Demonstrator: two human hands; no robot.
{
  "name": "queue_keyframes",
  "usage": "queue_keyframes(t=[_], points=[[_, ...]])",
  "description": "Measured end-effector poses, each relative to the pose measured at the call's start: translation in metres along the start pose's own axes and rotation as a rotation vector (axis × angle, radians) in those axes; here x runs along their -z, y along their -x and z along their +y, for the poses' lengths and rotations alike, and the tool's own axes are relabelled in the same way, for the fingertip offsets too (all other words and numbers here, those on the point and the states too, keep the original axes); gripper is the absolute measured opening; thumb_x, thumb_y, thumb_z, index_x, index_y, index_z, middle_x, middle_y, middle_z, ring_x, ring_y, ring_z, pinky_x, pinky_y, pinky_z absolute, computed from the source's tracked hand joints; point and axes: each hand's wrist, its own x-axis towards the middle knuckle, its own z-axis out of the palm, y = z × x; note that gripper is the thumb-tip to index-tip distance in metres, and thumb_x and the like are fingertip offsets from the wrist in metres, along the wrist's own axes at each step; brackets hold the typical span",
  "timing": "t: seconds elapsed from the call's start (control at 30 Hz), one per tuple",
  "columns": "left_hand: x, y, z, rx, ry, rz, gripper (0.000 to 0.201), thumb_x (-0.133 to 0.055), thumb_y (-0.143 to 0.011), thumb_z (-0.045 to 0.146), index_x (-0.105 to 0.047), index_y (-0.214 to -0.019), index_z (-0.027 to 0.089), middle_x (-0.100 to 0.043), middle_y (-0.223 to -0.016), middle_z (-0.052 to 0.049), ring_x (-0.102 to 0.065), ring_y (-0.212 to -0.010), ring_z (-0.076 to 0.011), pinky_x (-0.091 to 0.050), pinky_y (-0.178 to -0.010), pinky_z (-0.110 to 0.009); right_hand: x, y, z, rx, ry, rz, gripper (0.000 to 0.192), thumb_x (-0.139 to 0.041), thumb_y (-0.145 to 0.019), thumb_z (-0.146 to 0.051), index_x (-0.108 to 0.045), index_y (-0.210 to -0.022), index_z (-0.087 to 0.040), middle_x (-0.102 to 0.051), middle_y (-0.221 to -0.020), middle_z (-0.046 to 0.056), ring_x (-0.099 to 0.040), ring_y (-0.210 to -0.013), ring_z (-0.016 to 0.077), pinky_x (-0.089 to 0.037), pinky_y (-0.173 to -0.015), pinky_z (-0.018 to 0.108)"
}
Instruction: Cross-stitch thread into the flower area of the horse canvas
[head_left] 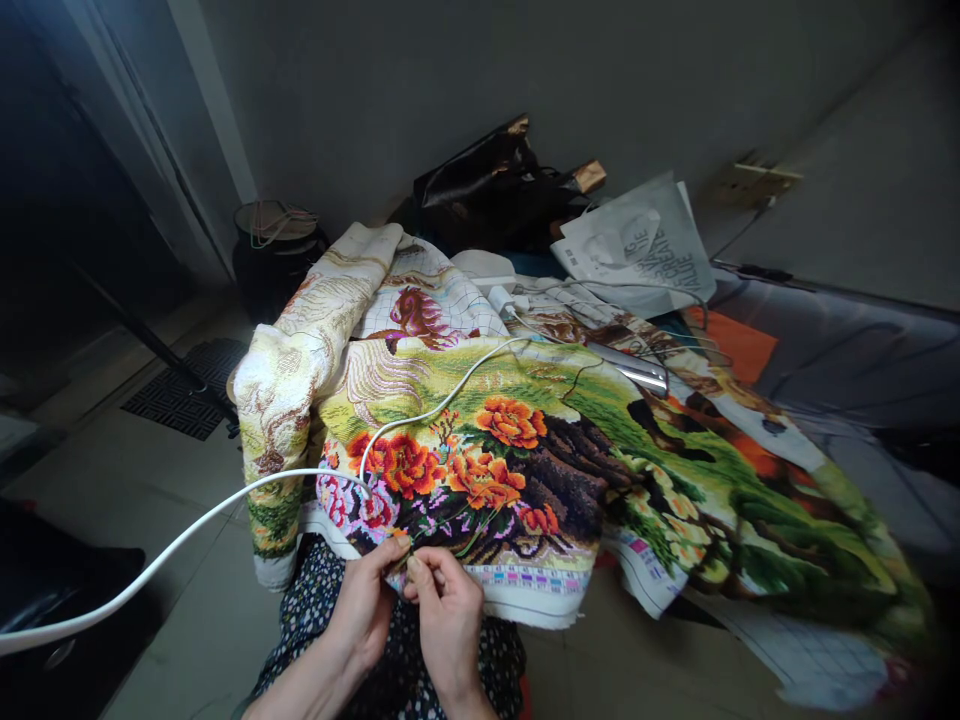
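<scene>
A large cross-stitch cloth [420, 395] with orange and pink flowers and green grass lies spread before me, its printed white border facing me. At its lower edge my left hand [365, 598] is closed, thumb and fingers pinched together. Close beside it, my right hand [450, 612] is pinched too, the fingertips of both hands almost touching. Fine green thread [474, 538] shows over the cloth by the fingertips and appears to run into them. Whether a needle is there is too small to tell. A rolled part of the cloth [279, 440] hangs at the left.
A white cable [247, 490] loops across the cloth from the lower left to a white plug [501, 300]. Behind lie a dark bag [480, 180] and a printed pale bag [637, 245]. A round dark container with threads [277, 235] stands back left. A silver object [634, 368] rests on the cloth.
</scene>
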Motion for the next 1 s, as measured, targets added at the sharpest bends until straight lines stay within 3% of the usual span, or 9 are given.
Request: queue_keyframes(t=[0.13,0.23,0.37,0.47,0.53,0.7,0.83,0.9,1.0], points=[[0.0,0.002,-0.001,-0.012,0.002,-0.019,0.024,-0.081,-0.05,0.024,-0.062,-0.058,0.012,-0.054,-0.055,0.003,-0.045,-0.052,-0.0082,-0.037,-0.05,-0.023,-0.001,-0.001,-0.002,-0.051,-0.118,0.013,0.02,-0.054,-0.084,-0.034,-0.059,-0.075,-0.017,-0.059,-0.058,0.001,-0.057,-0.053,0.0149,-0.048,-0.052,0.024],[0.001,0.004,-0.001,-0.066,-0.019,-0.063,0.022,-0.081,-0.055,0.024,-0.063,-0.062,0.013,-0.056,-0.058,0.003,-0.047,-0.054,-0.0084,-0.04,-0.053,-0.023,0.003,-0.006,-0.008,-0.083,-0.191,0.022,0.019,-0.055,-0.083,-0.035,-0.057,-0.088,-0.016,-0.061,-0.063,0.0,-0.059,-0.052,0.0147,-0.05,-0.051,0.024],[0.007,0.001,-0.001,-0.197,-0.09,-0.129,0.031,-0.078,-0.06,0.02,-0.067,-0.089,0.017,-0.068,-0.083,-0.002,-0.06,-0.078,-0.016,-0.047,-0.077,-0.031,0.014,-0.017,-0.024,0.032,0.056,-0.167,0.018,-0.047,-0.087,-0.028,-0.058,-0.098,-0.018,-0.062,-0.065,0.0,-0.062,-0.054,0.0141,-0.048,-0.053,0.022],[0.012,-0.003,0.001,-0.299,-0.155,-0.144,0.052,-0.078,-0.06,0.016,-0.063,-0.109,0.022,-0.069,-0.099,-0.002,-0.06,-0.1,-0.0211,-0.041,-0.095,-0.037,0.024,-0.028,-0.038,0.076,0.25,-0.333,0.017,-0.042,-0.09,-0.026,-0.056,-0.083,-0.019,-0.059,-0.058,-0.002,-0.061,-0.049,0.013,-0.043,-0.048,0.02],[0.013,-0.005,0.002,-0.344,-0.176,-0.149,0.06,-0.078,-0.058,0.015,-0.06,-0.115,0.022,-0.069,-0.105,-0.004,-0.056,-0.11,-0.0237,-0.036,-0.102,-0.04,0.033,-0.038,-0.049,0.053,0.192,-0.355,0.02,-0.042,-0.091,-0.03,-0.052,-0.077,-0.019,-0.058,-0.055,-0.003,-0.057,-0.043,0.0113,-0.041,-0.044,0.018],[0.011,-0.004,0.004,-0.34,-0.129,-0.173,0.061,-0.077,-0.06,0.015,-0.059,-0.118,0.022,-0.068,-0.114,-0.006,-0.053,-0.118,-0.0246,-0.034,-0.105,-0.04,0.079,-0.08,-0.072,-0.002,-0.49,0.009,0.026,-0.059,-0.082,-0.042,-0.045,-0.085,-0.021,-0.066,-0.077,-0.001,-0.049,-0.035,0.0065,-0.038,-0.034,0.017],[0.012,-0.003,0.003,-0.282,-0.097,-0.162,0.06,-0.077,-0.061,0.018,-0.059,-0.118,0.02,-0.069,-0.113,-0.007,-0.058,-0.112,-0.0251,-0.035,-0.104,-0.041,0.124,-0.115,-0.079,-0.047,-0.844,0.067,0.033,-0.076,-0.065,-0.029,-0.049,-0.079,-0.018,-0.056,-0.06,-0.008,-0.046,-0.04,0.0034,-0.048,-0.045,0.016],[0.014,-0.004,0.001,-0.262,-0.085,-0.153,0.061,-0.077,-0.061,0.018,-0.059,-0.119,0.019,-0.069,-0.112,-0.008,-0.059,-0.11,-0.0254,-0.035,-0.103,-0.042,0.141,-0.127,-0.078,0.067,-0.915,0.146,0.03,-0.076,-0.065,-0.026,-0.047,-0.069,-0.017,-0.051,-0.056,-0.01,-0.043,-0.041,0.0016,-0.055,-0.066,0.023],[0.017,-0.006,-0.001,-0.248,-0.073,-0.148,0.064,-0.077,-0.062,0.018,-0.055,-0.123,0.021,-0.069,-0.113,-0.008,-0.06,-0.109,-0.0248,-0.036,-0.103,-0.042,0.158,-0.138,-0.075,0.346,-0.823,0.345,0.028,-0.069,-0.073,-0.027,-0.044,-0.065,-0.018,-0.053,-0.057,-0.009,-0.043,-0.043,0.0033,-0.053,-0.085,0.037]])
